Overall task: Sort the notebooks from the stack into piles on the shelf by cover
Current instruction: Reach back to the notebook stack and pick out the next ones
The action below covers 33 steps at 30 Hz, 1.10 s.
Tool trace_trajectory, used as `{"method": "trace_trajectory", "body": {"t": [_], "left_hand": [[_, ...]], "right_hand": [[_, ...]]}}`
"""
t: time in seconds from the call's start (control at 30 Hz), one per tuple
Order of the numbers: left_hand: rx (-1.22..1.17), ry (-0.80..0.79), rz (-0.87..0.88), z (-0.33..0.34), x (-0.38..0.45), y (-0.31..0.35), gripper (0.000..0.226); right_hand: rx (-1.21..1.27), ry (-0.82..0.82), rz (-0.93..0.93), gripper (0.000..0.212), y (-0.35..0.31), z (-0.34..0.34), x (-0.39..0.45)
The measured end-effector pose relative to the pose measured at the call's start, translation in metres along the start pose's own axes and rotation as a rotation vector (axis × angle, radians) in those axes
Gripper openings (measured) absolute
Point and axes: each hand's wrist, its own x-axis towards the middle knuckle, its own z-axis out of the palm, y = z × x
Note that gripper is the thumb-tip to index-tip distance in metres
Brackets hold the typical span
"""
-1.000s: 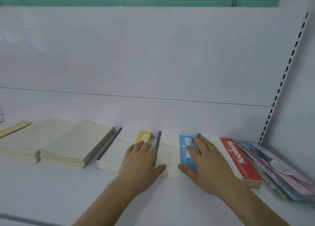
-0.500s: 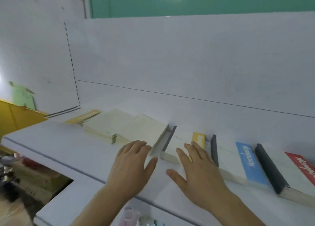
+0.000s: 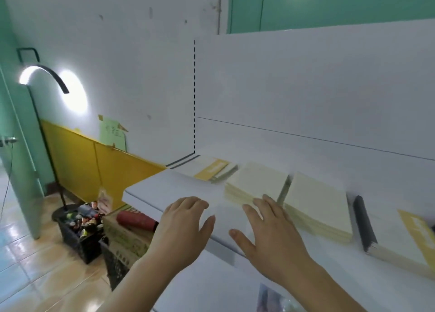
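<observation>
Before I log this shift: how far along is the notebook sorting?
Looks mostly done: four piles lie along the shelf, a yellow-banded pile at the far end, two cream piles, and a black-spined pile. Nothing is in hand: left hand and right hand hover open. No unsorted stack shows here.

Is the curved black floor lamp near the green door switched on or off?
On. The head of the curved black floor lamp glows white and throws a bright patch on the white wall behind.

Head view, down onto shelf [image 3: 164, 189]
</observation>
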Motion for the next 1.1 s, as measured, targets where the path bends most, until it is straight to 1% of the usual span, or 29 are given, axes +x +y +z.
{"method": "trace_trajectory", "body": {"t": [0.1, 0.2, 0.33, 0.43, 0.53, 0.6, 0.67, 0.73, 0.8, 0.87, 0.93, 0.97, 1.03, 1.1], "left_hand": [[-0.016, 0.005, -0.033, 0.002, 0.023, -0.035, 0.045], [0.002, -0.027, -0.025, 0.008, 0.053, -0.063, 0.048], [0.087, -0.101, -0.019, 0.021, 0.103, -0.098, 0.064], [0.158, -0.173, 0.027, 0.032, 0.138, -0.119, 0.073], [0.189, -0.202, 0.082, 0.047, 0.172, -0.139, 0.076], [0.216, -0.239, 0.139, 0.061, 0.188, -0.152, 0.067], [0.239, -0.247, 0.233, 0.073, 0.198, -0.166, 0.058], [0.211, -0.208, 0.348, 0.086, 0.205, -0.182, 0.055], [0.165, -0.165, 0.418, 0.088, 0.209, -0.194, 0.051], [0.126, -0.161, 0.497, 0.086, 0.213, -0.203, 0.047], [0.107, -0.178, 0.548, 0.083, 0.216, -0.213, 0.046], [0.097, -0.198, 0.555, 0.081, 0.218, -0.217, 0.046], [0.088, -0.223, 0.57, 0.081, 0.22, -0.223, 0.048], [0.056, -0.25, 0.589, 0.079, 0.217, -0.225, 0.055]], "right_hand": [[-0.018, 0.028, -0.019, 0.077, -0.018, 0.014, 0.041], [-0.037, 0.054, -0.034, 0.081, -0.028, 0.028, 0.081], [-0.012, 0.102, -0.033, 0.081, -0.032, 0.039, 0.134], [-0.001, 0.095, -0.028, 0.083, -0.035, 0.046, 0.169], [0.019, 0.106, 0.018, 0.078, -0.041, 0.055, 0.197], [0.0, 0.123, 0.081, 0.067, -0.05, 0.059, 0.208], [-0.037, 0.131, 0.183, 0.051, -0.06, 0.059, 0.217], [-0.078, 0.132, 0.294, 0.04, -0.068, 0.054, 0.227], [-0.101, 0.092, 0.425, 0.04, -0.075, 0.052, 0.236], [-0.078, 0.014, 0.582, 0.047, -0.082, 0.053, 0.247], [0.04, -0.058, 0.723, 0.054, -0.088, 0.055, 0.255], [0.143, -0.08, 0.779, 0.054, -0.09, 0.056, 0.257], [0.355, -0.076, 0.855, 0.044, -0.091, 0.061, 0.258], [0.467, 0.012, 0.91, 0.027, -0.094, 0.066, 0.256]]}}
